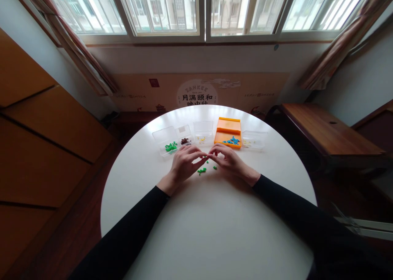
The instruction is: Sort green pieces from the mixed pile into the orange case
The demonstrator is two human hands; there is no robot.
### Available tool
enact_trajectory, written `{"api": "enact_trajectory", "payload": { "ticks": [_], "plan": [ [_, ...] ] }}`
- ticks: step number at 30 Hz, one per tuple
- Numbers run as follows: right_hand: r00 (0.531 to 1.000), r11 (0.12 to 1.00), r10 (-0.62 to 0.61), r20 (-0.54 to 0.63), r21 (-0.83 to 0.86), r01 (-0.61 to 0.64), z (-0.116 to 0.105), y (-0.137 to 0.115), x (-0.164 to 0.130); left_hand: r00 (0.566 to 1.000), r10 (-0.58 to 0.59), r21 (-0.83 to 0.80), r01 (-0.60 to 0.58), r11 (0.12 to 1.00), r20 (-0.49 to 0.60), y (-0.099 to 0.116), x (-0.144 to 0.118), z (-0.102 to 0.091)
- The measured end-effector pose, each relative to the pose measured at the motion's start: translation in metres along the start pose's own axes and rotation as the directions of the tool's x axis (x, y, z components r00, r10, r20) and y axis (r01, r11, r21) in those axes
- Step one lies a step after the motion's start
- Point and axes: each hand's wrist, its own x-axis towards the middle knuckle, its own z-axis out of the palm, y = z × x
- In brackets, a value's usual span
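My left hand [186,162] and my right hand [226,160] meet over the white round table [190,222], thumbs and fingertips pinched close together. Whatever sits between the fingertips is too small and too covered to name. Just below them lie several loose green pieces [202,171], small and brick-like, with another green piece [215,168] a little to the right. Beyond my left hand, a clear plastic box [162,135] holds more green pieces [171,146]. An orange box [229,126] with blue pieces [232,141] stands just past my right hand.
Between the green and orange boxes stand a small clear box [183,132] with dark brown pieces [185,141] and a clear box [203,127] with yellow bits. Right of the orange box is another clear box [255,138] with pale yellow bits. A wooden desk [331,128] stands at right.
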Motion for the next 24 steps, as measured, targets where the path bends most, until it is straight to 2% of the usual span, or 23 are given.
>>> {"api": "enact_trajectory", "payload": {
  "ticks": [3, 10, 15, 19, 24],
  "plan": [
    [1.000, 1.000, 0.001, 0.011, 0.003, -0.001, -0.001, -0.001, 0.000, 0.999, -0.031, 0.012, 0.031, 0.999, 0.017, 0.001, 0.000, -0.001],
    [1.000, 1.000, -0.003, -0.002, 0.002, 0.003, -0.001, -0.003, 0.000, 0.999, -0.023, 0.012, 0.024, 1.000, -0.030, 0.000, 0.000, -0.002],
    [1.000, 1.000, -0.015, -0.005, -0.011, 0.014, -0.002, -0.004, 0.000, 0.997, -0.064, -0.004, 0.064, 0.998, -0.051, -0.002, -0.001, 0.000],
    [1.000, 0.999, 0.019, 0.001, -0.046, -0.019, -0.002, -0.002, -0.001, 0.974, -0.199, 0.055, 0.206, 0.977, -0.110, -0.011, -0.001, -0.002],
    [0.998, 0.992, 0.063, 0.029, -0.109, -0.060, -0.001, -0.001, -0.005, 0.884, -0.384, 0.135, 0.429, 0.893, -0.265, -0.035, 0.001, -0.010]
  ]
}}
